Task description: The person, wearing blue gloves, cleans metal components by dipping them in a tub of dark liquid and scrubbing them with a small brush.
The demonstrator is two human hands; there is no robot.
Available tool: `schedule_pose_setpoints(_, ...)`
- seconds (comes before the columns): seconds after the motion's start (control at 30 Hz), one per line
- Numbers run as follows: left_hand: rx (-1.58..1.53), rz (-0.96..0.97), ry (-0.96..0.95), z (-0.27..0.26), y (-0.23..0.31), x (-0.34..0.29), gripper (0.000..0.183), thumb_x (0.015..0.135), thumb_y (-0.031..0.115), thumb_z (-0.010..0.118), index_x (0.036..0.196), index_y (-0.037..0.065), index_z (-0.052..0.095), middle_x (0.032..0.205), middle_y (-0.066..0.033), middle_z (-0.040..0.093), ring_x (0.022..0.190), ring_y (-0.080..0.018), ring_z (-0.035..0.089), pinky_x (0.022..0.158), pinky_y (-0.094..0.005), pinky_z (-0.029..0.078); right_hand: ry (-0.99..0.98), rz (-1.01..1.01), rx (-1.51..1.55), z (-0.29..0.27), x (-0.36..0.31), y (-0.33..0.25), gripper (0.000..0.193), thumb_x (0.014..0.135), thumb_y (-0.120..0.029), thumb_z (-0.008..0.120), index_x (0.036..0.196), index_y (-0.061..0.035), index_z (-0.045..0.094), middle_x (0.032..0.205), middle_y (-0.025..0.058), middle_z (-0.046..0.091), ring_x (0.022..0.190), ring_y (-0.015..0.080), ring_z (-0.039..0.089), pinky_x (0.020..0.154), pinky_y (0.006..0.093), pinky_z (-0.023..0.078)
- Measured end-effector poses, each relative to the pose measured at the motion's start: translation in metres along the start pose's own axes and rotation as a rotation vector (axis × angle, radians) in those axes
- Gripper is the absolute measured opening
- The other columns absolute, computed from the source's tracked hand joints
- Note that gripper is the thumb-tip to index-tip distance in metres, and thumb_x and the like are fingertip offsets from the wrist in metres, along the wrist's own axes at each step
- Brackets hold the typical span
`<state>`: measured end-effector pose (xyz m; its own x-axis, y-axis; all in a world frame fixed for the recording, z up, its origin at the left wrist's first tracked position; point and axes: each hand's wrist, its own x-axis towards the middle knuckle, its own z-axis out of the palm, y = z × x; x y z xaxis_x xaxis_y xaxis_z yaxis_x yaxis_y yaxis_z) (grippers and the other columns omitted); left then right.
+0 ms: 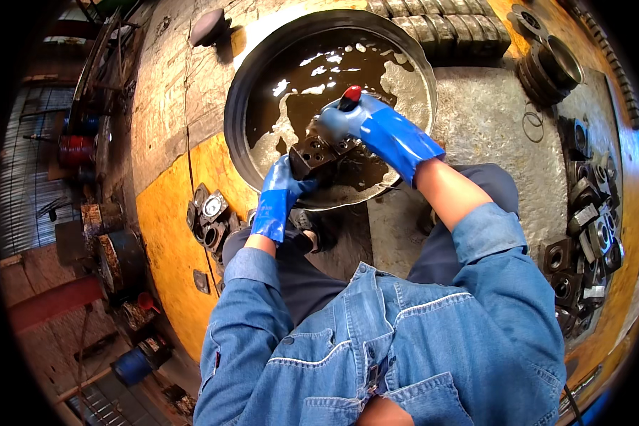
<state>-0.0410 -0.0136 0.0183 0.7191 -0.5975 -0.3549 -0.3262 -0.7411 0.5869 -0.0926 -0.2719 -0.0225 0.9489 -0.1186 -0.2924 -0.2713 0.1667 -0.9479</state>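
Both my hands wear blue rubber gloves, over a wide round metal tub (236, 117) of murky brown, foamy liquid. My left hand (280, 192) is closed on the edge of a dark metal block (312, 155) with round holes, tilted above the liquid. In my right hand (362, 122) is a tool with a red-and-black handle (351, 95); the handle end sticks up past the glove. This hand is beside the block's upper edge and partly blurred. The tool's working end is hidden under the glove.
Dark metal parts (211, 213) lie left of the tub, and several more (589, 220) at the far right. Rows of metal blocks (454, 32) stand behind the tub on the right, near metal rings (550, 67). Cans and drums (121, 259) line the left side.
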Motion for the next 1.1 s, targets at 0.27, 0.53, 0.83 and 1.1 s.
schedule_pose_setpoints(0.27,0.007,-0.007,0.021,-0.004,-0.02,-0.01,0.06,0.073,0.02,0.093,0.126,0.002,0.071,0.113,-0.0168,0.079,0.108,-0.0291,0.075,0.095,-0.0402,0.058,0.075,0.086,-0.593,0.021,-0.054,-0.077,0.034,0.087,-0.041,0.069,0.101,-0.0111,0.077,0.1,0.0174,0.078,0.095,0.0338,0.075,0.092,0.0414,0.058)
schedule_pose_setpoints(0.53,-0.025,-0.001,0.027,0.004,-0.03,0.004,0.062,0.072,0.023,0.093,0.126,0.002,0.071,0.116,-0.0171,0.078,0.11,-0.0305,0.075,0.096,-0.0402,0.058,0.077,0.084,-0.828,0.016,-0.046,-0.064,0.033,0.088,-0.039,0.067,0.099,-0.0095,0.077,0.099,0.0196,0.077,0.096,0.0357,0.075,0.09,0.0416,0.058)
schedule_pose_setpoints(0.83,-0.068,0.044,0.028,0.014,-0.025,0.014,0.062,0.072,0.029,0.093,0.124,0.003,0.071,0.116,-0.0174,0.078,0.11,-0.0314,0.075,0.097,-0.0406,0.058,0.366,0.297,-0.699,-0.032,-0.017,0.016,0.032,0.093,-0.032,0.067,0.103,-0.0026,0.076,0.097,0.017,0.077,0.091,0.0319,0.075,0.084,0.0398,0.058)
schedule_pose_setpoints(1.1,0.081,-0.029,0.025,0.002,-0.007,-0.001,0.063,0.073,0.027,0.094,0.125,0.001,0.07,0.118,-0.0177,0.078,0.112,-0.0312,0.074,0.099,-0.0404,0.057,0.357,0.197,-0.024,0.022,-0.06,-0.088,0.042,0.096,-0.043,0.064,0.105,-0.003,0.075,0.089,0.0084,0.073,0.082,0.0183,0.065,0.078,0.0334,0.05)
